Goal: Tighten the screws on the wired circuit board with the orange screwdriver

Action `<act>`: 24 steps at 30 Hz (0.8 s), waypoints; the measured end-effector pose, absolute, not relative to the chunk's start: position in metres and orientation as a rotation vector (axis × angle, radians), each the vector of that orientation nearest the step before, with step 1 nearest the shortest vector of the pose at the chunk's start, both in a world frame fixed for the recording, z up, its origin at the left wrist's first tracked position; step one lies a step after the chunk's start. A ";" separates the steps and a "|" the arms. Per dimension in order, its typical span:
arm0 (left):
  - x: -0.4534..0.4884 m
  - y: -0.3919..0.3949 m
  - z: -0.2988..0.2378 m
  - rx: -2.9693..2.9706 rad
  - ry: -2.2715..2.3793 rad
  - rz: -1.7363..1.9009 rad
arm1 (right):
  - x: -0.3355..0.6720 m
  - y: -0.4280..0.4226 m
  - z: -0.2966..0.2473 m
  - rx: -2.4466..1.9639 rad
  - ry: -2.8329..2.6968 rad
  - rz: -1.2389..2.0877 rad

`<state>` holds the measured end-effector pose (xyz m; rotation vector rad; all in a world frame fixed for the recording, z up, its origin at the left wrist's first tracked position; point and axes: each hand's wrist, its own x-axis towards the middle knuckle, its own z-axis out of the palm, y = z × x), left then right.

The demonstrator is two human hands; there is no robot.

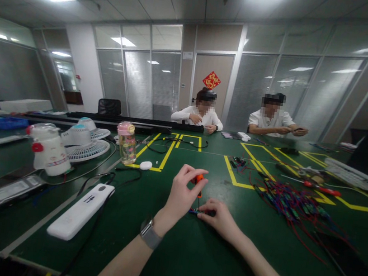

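The left hand (183,195) is gripping the orange handle of a small screwdriver (200,179) in its fingertips, holding it upright with the thin shaft pointing down at a small wired part (194,211); that part is lying on the green surface (167,254), straight ahead of the person; the right hand (219,217) is resting low, its fingertips pinching the part and pinning it down; the part is looking light and apt to skid or twist, its thin leads soft, so it is probably best held by its body and not by the wires; the screwdriver is looking stiff and slim, best taken at the handle; the left wrist, wearing a watch (150,233), is bending upward, while the right forearm is reaching in low from the right
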<state>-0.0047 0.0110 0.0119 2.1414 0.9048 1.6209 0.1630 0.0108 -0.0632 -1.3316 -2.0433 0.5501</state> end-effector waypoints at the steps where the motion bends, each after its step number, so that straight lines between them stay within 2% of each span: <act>1: -0.005 0.010 0.012 2.143 0.906 1.611 | 0.163 0.011 -0.064 -1.331 -2.041 0.552; 17: -0.004 0.011 0.012 2.167 0.754 1.562 | 0.165 0.014 -0.068 -1.302 -2.051 0.563; 24: -0.002 0.012 0.009 2.115 0.868 1.649 | 0.165 0.013 -0.068 -1.315 -2.044 0.560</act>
